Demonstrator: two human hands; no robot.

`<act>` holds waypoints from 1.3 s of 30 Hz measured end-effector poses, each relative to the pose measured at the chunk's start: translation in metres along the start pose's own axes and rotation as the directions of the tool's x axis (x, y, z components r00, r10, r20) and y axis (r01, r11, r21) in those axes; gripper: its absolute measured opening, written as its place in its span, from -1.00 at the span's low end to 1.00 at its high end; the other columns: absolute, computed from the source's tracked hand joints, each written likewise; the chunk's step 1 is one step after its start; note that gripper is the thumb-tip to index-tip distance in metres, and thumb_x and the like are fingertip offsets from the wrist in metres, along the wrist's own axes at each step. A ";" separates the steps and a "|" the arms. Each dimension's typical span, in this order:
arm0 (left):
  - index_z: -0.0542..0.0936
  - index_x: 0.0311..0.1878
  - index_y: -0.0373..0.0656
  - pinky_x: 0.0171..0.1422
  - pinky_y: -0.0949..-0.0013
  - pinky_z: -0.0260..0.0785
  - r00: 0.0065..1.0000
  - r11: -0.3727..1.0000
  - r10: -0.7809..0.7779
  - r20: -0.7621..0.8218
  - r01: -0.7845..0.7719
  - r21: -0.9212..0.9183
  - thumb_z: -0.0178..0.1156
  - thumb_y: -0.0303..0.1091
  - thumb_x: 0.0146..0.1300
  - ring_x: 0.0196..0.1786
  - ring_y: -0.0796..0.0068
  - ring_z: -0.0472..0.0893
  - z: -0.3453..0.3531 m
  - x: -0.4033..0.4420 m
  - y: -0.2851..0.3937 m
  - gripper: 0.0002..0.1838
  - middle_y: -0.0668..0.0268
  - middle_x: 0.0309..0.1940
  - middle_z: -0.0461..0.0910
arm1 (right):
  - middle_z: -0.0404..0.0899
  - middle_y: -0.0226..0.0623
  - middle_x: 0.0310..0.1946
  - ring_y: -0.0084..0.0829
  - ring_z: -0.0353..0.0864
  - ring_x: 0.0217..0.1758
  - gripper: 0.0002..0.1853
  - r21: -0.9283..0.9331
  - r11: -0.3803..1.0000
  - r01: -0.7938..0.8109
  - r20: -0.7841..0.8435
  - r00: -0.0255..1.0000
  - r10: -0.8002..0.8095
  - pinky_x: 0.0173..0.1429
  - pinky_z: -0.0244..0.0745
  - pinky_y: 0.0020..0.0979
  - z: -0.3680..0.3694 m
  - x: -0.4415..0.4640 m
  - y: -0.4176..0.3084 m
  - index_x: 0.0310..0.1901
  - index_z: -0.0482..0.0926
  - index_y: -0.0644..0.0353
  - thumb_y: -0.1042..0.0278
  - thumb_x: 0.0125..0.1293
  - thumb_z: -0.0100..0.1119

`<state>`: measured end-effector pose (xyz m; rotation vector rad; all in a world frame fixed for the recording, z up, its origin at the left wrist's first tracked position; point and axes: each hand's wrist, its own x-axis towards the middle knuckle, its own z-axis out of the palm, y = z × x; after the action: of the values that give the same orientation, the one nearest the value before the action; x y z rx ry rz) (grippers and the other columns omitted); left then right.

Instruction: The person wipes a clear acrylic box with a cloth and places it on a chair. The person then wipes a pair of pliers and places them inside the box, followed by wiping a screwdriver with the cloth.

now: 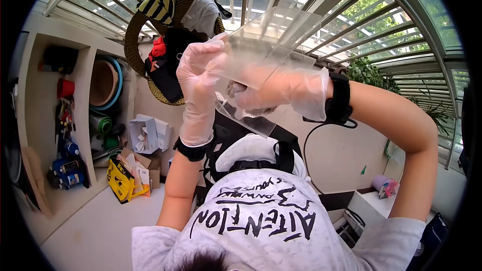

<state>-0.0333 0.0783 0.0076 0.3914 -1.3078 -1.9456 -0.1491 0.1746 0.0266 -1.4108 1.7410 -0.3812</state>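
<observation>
My left hand (pixel 203 65), in a thin see-through glove, pinches the left edge of a clear plastic panel (pixel 273 30). The panel is raised in front of me and tilted, with overlapping clear layers. Seen partly through it, my right hand (pixel 261 90) is also gloved, its fingers curled and pointing left. Greyish patches show at those fingertips; whether they are a cloth or dirt I cannot tell. Just below the right fingers, a lower clear piece (pixel 248 120) slants downward. Whether it joins the upper panel is unclear.
A wicker chair (pixel 135 45) with clothes stands ahead left. Shelves (pixel 83 110) with basins and tools line the left. A yellow bag (pixel 123 180) and a white box (pixel 143 133) sit on the floor. Barred windows (pixel 371 20) and plants (pixel 371 73) are ahead right.
</observation>
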 end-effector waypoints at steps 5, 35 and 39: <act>0.51 -0.27 -0.24 0.05 0.49 0.32 0.996 0.997 0.009 -0.093 -0.002 0.076 0.23 -0.56 0.01 -0.09 0.53 0.53 -0.003 -0.003 0.004 -0.82 0.27 -0.23 0.57 | 0.59 -0.10 -0.28 -0.19 0.61 -0.22 -0.62 0.069 0.934 -0.350 -0.025 0.936 0.352 -0.18 0.48 -0.32 -0.030 -0.011 -0.002 -0.18 0.58 0.18 0.15 -0.02 0.10; 0.51 -0.35 -0.32 0.02 0.34 0.42 0.989 0.991 0.130 0.071 -0.131 0.005 0.14 -0.69 -0.01 -0.13 0.34 0.59 0.015 0.004 0.013 -0.87 0.01 -0.22 0.59 | 0.40 -0.05 -0.28 -0.06 0.47 -0.20 -0.58 -0.104 0.964 0.247 -0.064 0.965 -0.254 -0.19 0.43 -0.16 0.003 -0.065 -0.032 -0.07 0.56 0.08 0.12 0.02 0.20; 0.51 -0.39 -0.31 0.01 0.36 0.44 0.987 0.991 0.129 0.095 -0.125 -0.046 0.15 -0.69 0.00 -0.18 0.39 0.60 0.017 0.002 0.015 -0.90 0.02 -0.24 0.60 | 0.39 -0.05 -0.20 -0.10 0.43 -0.09 -0.27 -0.312 0.895 0.317 -0.033 0.938 -0.344 -0.11 0.45 -0.24 0.002 -0.074 -0.037 0.03 0.48 0.17 -0.06 -0.21 0.36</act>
<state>-0.0388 0.0855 0.0286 0.1902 -1.3205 -1.9003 -0.1224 0.2308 0.0820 -1.9526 1.6781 -0.3724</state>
